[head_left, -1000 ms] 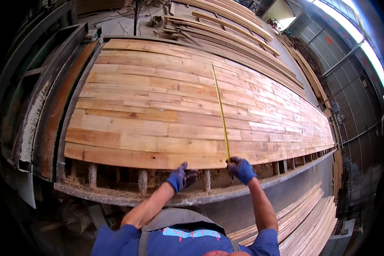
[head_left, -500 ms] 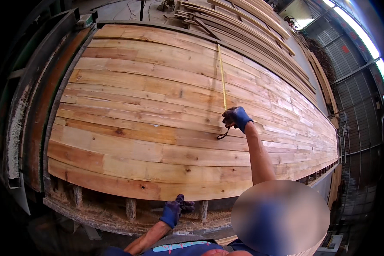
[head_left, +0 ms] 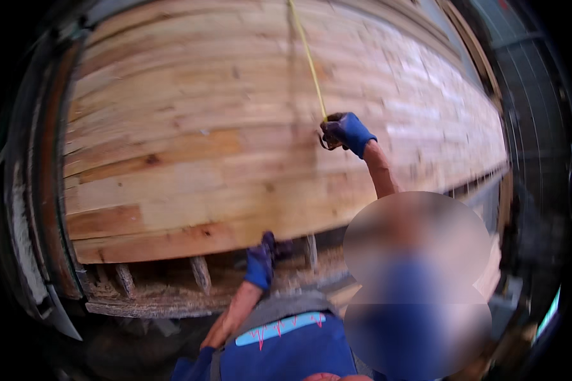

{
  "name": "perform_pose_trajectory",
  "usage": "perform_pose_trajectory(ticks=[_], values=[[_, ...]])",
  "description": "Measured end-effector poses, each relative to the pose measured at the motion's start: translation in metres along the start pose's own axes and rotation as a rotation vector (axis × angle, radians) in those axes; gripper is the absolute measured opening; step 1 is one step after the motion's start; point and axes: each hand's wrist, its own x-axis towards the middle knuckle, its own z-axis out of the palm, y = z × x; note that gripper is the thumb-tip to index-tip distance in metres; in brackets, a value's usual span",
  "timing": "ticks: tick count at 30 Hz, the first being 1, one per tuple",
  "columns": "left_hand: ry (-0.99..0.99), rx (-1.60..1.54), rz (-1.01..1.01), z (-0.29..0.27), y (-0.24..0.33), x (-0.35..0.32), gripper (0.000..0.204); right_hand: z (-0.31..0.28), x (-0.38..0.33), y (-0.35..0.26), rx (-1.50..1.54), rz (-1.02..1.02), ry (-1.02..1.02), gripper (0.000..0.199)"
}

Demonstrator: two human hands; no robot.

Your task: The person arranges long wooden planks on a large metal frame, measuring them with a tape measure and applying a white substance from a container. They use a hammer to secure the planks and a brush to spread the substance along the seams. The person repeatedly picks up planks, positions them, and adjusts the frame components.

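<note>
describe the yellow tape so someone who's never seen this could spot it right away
Start at the broad panel of glued wooden boards that fills most of the view. Out on it, a right hand in a blue glove rests on the wood. The yellow tape is the thin strip that runs from that hand up across the boards to the top edge of the picture: the one narrow bright yellow line crossing the pale wood grain.

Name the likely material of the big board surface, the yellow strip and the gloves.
Board surface: bare, unpainted wood, with visible grain, knots and plank seams. Yellow strip: looks like a thin measuring tape, metal or plastic unclear. Right hand and left hand: blue gloves, seemingly knitted fabric.
</note>
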Motion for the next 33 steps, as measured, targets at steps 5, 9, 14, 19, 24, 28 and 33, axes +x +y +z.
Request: perform_pose_trajectory(ticks=[5,9,14,19,24,28,33], values=[[-0.049,-0.029,-0.057,-0.007,0.0,-0.003,0.022,0.066,-0.192,0.124,-0.499,0.054,0.176,0.04],[-0.055,0.042,-0.081,-0.007,0.003,-0.002,0.033,0.123,-0.234,0.15,-0.36,0.083,0.302,0.036],[-0.03,0.039,-0.111,-0.003,0.009,-0.002,0.034,0.134,-0.233,0.16,-0.29,0.078,0.363,0.036],[-0.056,0.032,-0.12,-0.01,0.005,0.002,0.033,0.136,-0.234,0.167,-0.281,0.0,0.433,0.036],[-0.039,0.09,-0.09,-0.007,0.004,-0.001,0.033,0.131,-0.236,0.168,-0.214,0.033,0.365,0.038],[-0.009,0.096,-0.077,-0.002,0.005,-0.004,0.035,0.133,-0.233,0.182,-0.168,0.008,0.374,0.039],[0.009,0.048,-0.123,-0.009,0.005,0.001,0.039,0.131,-0.234,0.179,-0.119,0.013,0.347,0.04]])
